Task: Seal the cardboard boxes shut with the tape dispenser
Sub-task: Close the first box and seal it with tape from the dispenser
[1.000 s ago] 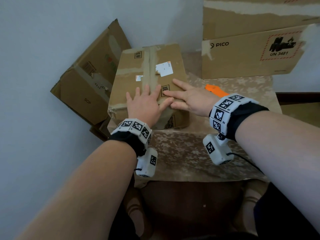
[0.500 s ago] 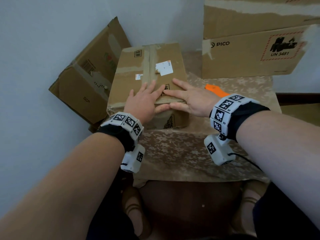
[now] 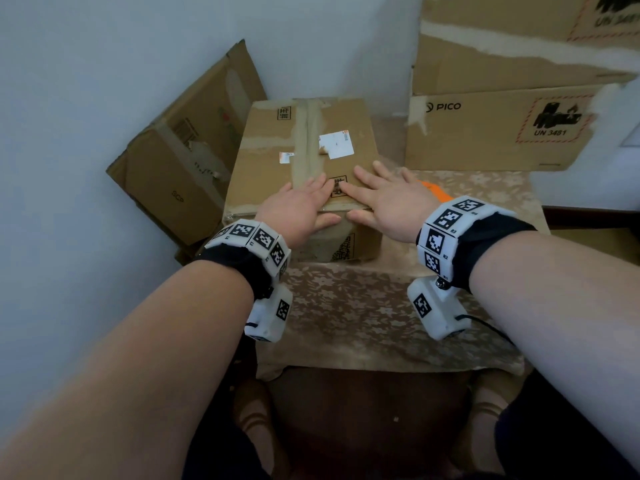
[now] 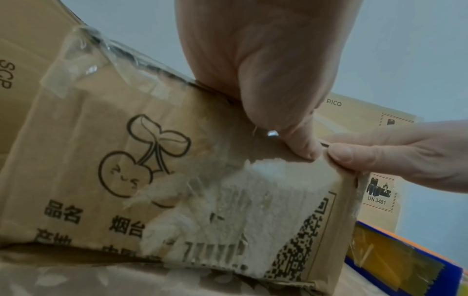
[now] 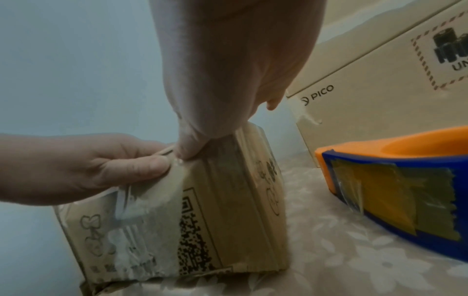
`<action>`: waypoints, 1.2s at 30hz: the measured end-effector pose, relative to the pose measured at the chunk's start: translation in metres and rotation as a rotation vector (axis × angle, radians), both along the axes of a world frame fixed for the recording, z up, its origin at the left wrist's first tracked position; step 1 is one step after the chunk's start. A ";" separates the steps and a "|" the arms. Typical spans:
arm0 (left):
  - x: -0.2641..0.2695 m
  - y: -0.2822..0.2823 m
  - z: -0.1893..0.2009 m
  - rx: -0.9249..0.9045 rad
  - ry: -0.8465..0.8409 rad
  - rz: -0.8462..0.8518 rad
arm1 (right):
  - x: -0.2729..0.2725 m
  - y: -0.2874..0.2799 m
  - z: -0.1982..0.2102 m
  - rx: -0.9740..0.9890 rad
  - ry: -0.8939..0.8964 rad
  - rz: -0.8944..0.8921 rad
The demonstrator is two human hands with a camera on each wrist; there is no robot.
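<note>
Box (image 3: 304,161) sits at table's (image 3: 381,323) far left corner. Our left hand (image 3: 298,213) and right hand (image 3: 391,202) lie flat, fingers straight, pressing lid's near edge. Cardboard stiff, worn, likely light; hold by sides. Tape dispenser (image 5: 395,192) beside, ungripped.

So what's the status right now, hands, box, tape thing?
Left hand and right hand both flat on the cardboard box, thumbs over its near edge. Tape dispenser unheld, on the table right of the box. Nothing in the way.
</note>
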State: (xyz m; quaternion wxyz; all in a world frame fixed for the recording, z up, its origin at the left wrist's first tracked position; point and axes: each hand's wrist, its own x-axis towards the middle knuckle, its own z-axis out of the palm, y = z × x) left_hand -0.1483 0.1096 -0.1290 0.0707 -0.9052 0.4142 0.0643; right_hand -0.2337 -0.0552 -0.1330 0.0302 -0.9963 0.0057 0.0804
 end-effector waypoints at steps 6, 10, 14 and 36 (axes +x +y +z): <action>0.001 0.008 0.005 0.010 0.031 -0.002 | 0.006 0.018 0.017 -0.174 0.092 -0.044; 0.000 0.023 0.013 0.015 0.046 0.016 | 0.007 0.027 0.022 -0.216 0.130 -0.091; 0.008 0.047 0.018 0.054 0.053 0.079 | 0.004 0.031 0.019 -0.201 0.134 -0.126; 0.032 0.102 0.040 0.106 0.111 0.384 | -0.005 0.023 0.026 0.018 0.118 -0.229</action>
